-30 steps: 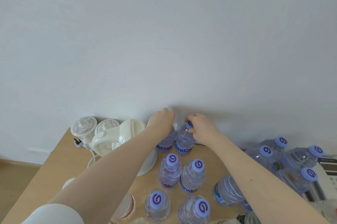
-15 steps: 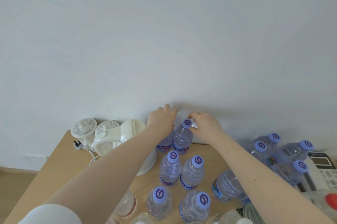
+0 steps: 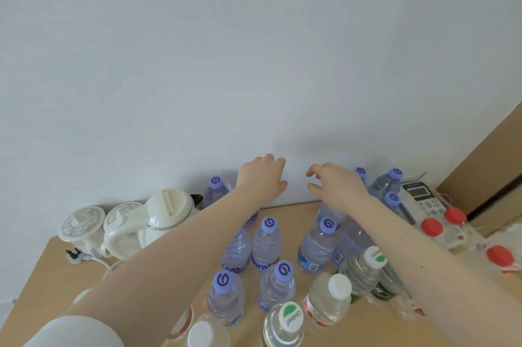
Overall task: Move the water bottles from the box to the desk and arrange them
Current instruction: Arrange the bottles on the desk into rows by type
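Two empty hands hovered over the desk's far edge, the left hand loosely bent, the right hand with thumb and fingers curved apart, gripping nothing. Purple-capped water bottles stood upright mid-desk, right of a white kettle.

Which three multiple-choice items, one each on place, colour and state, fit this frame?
1. Where does the kettle stand relative to the purple-capped bottles? A left of them; B right of them; C among them.
2. What colour are the caps on the near side of the phone? A green; B red; C white.
3. What does the right hand hold? A a bottle; B a cap; C nothing.
Key: 1 A, the kettle is at the left end of the group; 2 B, those lids are bright red; 3 C, its fingers curl loosely around air.
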`<state>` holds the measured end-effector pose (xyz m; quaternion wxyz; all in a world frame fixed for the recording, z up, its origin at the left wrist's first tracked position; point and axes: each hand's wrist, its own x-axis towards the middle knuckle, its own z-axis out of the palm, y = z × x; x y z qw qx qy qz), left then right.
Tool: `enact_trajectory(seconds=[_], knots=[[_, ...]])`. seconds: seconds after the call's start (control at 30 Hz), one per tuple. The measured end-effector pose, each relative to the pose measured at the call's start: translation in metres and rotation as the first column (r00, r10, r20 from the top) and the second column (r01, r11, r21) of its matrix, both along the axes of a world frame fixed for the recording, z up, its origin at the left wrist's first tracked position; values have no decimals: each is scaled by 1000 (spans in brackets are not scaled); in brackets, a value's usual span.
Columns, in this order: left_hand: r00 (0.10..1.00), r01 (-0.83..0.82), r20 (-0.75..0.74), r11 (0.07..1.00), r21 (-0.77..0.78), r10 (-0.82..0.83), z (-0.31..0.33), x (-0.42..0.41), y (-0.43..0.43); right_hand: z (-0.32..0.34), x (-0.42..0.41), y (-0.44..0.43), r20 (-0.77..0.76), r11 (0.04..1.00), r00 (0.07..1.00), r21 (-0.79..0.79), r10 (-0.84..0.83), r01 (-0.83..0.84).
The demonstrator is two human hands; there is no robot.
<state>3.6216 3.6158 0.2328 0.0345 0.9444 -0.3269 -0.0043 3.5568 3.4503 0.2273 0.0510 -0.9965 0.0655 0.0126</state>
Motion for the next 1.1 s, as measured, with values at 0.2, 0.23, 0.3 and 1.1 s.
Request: enact_trajectory(seconds=[0.2,0.23,0.3,1.1], knots=[[999,33,-1,999,-23,-34,1,-12,-57,5,-16,-61,14,998,998,3,-60,60],[999,38,-4,999,-19,-38,0,-12,-68,6,-17,-74,18,998,998,13,-67,67],[999,43,-20,999,-8,-43,-1,-13,-91,7,-17,-103,38,997,997,20,-72,72],[958,57,-288,991,123,-19,-43,5,-184,-42,42,-186,-112,967,973,178,204,-182]])
